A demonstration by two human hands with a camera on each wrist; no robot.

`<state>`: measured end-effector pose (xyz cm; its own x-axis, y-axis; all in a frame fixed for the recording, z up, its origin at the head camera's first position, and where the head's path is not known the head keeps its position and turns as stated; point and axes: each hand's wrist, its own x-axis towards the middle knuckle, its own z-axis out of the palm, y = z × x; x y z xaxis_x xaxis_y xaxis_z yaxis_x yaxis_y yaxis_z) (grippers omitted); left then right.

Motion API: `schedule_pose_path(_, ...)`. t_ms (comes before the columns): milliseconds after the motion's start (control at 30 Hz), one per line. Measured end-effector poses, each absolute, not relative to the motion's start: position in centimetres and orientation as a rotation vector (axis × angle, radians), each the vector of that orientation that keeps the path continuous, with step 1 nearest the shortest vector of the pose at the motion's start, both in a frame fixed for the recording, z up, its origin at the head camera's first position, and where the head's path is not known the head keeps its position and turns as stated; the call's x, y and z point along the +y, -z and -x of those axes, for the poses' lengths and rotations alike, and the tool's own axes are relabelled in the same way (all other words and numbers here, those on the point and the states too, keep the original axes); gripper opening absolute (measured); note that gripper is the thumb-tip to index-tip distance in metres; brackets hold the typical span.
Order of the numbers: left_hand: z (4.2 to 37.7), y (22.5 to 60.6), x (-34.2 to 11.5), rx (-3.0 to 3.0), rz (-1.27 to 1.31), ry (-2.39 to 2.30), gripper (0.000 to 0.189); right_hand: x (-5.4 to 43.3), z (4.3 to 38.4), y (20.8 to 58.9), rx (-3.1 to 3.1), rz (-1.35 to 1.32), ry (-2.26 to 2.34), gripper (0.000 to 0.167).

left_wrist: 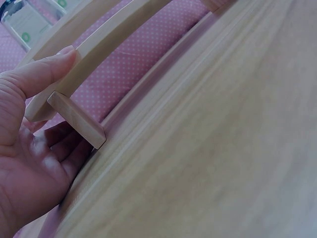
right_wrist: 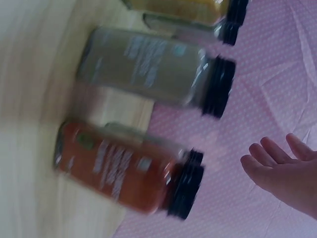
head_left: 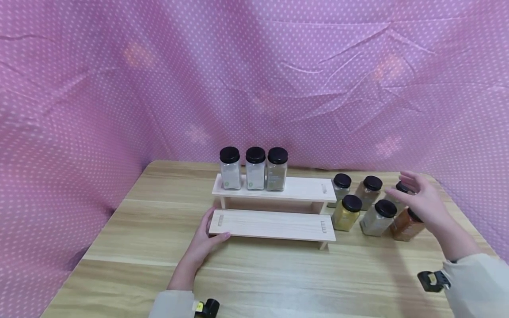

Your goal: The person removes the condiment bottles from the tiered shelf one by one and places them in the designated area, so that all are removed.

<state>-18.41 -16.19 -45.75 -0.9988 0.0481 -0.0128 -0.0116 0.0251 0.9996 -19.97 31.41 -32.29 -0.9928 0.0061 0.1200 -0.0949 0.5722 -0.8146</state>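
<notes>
Left grip (head_left: 203,240) clasps the rack (head_left: 270,224) at 9 o'clock, likely steadying it; loose, empty right grip (head_left: 426,202) hovers by 3 o'clock jars (head_left: 374,224)

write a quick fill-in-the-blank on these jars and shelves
1. The upper shelf holds ____ jars.
2. The lower shelf is held by the person's ____ grip.
3. Every visible lid is coloured ____.
4. The backdrop cloth is patterned with small white ____.

Missing words: three; left; black; dots
</notes>
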Motion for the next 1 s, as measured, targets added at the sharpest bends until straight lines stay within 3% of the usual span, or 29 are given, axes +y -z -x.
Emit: schedule_pose_path(1000, 18.3, 45.5, -16.3, 2.213, -0.002, -2.122, 0.092, 21.1, 23.5, 30.9, -2.739, -0.317, -1.478, 0.077)
